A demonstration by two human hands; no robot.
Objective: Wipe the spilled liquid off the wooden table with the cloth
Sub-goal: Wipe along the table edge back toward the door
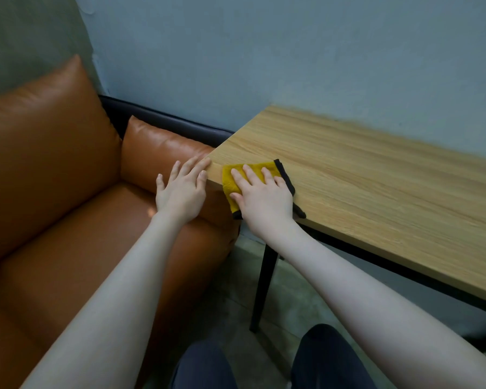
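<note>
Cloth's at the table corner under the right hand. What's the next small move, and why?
Probably slide the right hand and the yellow cloth away from the corner along the wooden table. The cloth hangs partly over the near edge, the left hand rests at the corner, and no liquid shows there.

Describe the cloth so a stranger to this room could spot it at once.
Find the long wooden table standing against the blue-grey wall, beside the orange leather sofa. At the table's corner nearest the sofa, the cloth lies flat under the right hand. It is the only mustard-yellow thing here, edged with a black border.
</note>
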